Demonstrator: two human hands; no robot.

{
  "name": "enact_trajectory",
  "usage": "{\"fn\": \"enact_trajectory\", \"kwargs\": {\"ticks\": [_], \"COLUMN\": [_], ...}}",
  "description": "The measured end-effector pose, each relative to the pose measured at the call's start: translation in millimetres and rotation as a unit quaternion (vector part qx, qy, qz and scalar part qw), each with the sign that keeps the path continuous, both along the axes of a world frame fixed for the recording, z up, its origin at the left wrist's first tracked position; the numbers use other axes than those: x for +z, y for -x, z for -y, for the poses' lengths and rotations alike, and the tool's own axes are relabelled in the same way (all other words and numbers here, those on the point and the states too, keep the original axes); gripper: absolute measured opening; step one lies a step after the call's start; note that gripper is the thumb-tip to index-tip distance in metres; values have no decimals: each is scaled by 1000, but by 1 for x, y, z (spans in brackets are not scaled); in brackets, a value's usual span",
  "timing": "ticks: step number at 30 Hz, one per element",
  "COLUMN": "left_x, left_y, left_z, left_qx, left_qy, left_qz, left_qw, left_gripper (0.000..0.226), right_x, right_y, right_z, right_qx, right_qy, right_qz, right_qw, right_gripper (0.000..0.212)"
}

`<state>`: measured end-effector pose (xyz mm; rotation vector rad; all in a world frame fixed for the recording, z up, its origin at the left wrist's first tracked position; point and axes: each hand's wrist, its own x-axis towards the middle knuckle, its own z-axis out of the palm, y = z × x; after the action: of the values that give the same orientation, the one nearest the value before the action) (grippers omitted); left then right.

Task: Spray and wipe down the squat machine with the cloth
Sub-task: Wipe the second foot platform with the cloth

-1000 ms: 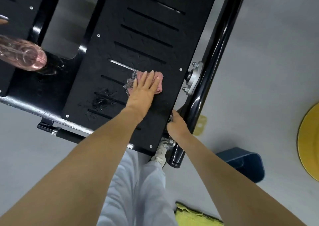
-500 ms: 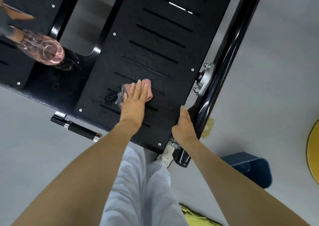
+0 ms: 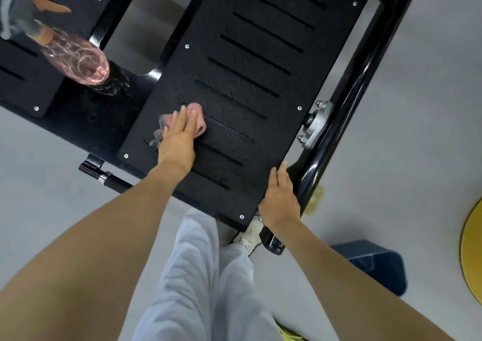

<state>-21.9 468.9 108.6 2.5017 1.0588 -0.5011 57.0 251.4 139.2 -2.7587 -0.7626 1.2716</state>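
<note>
Wiping time: the left hand, fingers flat, presses the pink cloth on the foot plate, near left. The right hand lies flat on its right edge. Next, maybe, wipe farther.

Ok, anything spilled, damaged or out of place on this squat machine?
Nothing looks damaged. What look like liquid droplets sit on the black frame beside the pink spray bottle, likely spray not yet wiped. The left hand presses the pink cloth on the footplate. A yellowish patch marks the floor.
</note>
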Motion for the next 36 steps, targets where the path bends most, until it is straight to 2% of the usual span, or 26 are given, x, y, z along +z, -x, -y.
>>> {"fn": "enact_trajectory", "kwargs": {"ticks": [1, 3, 6, 9, 12, 13, 17, 20, 23, 25, 27, 29, 32, 34, 36], "left_x": [1, 3, 0, -3, 0, 2, -2, -4, -3, 3, 5, 1, -1, -3, -5], "left_y": [-1, -8, -17, -12, -10, -10, -3, -6, -9, -3, 2, 5, 15, 20, 20], "left_z": [1, 17, 60, 80, 48, 31, -24, -16, 16, 19, -7, -38, -75, -76, -63], "left_qx": [36, 36, -102, -275, -345, -320, -109, -63, -185, -318, -397, -365, -186, -88, -38], "left_qy": [0, -5, -13, 1, -53, -68, -80, -89, -91, -55, -60, -84, -86, -91, -95], "left_qz": [-2, -11, -21, -33, -46, -55, -50, -62, -51, -56, -69, -80, -81, -81, -79], "left_qw": [999, 999, 994, 961, 936, 943, 990, 992, 977, 945, 913, 924, 975, 989, 992], "left_gripper": [89, 88, 85, 76, 81, 82, 91, 94, 90, 86, 87, 86, 89, 84, 79], "right_x": [0, 0, 0, 1, -1, -2, -2, -1, 3, 5, 6, 6, 5, 5, 4], "right_y": [-1, -4, -4, 2, 9, 11, 13, 10, 11, 14, 15, 15, 17, 19, 21], "right_z": [0, 0, -6, -16, -25, -27, -30, -30, -33, -39, -49, -55, -61, -64, -68], "right_qx": [-1, -10, -13, -7, 12, 18, 30, 37, 44, 45, 36, 34, 32, 20, 11], "right_qy": [-3, -16, -27, -29, -31, -28, -11, 7, 32, 51, 64, 79, 95, 101, 102], "right_qz": [1, 1, 4, -1, -3, -7, 4, 8, 4, 6, 6, 11, 14, 13, 13], "right_qw": [1000, 1000, 1000, 1000, 999, 999, 999, 999, 999, 998, 997, 996, 995, 995, 995], "right_gripper": [83, 83, 84, 84, 85, 85, 84, 83, 84, 84, 82, 79, 77, 78, 79]}}
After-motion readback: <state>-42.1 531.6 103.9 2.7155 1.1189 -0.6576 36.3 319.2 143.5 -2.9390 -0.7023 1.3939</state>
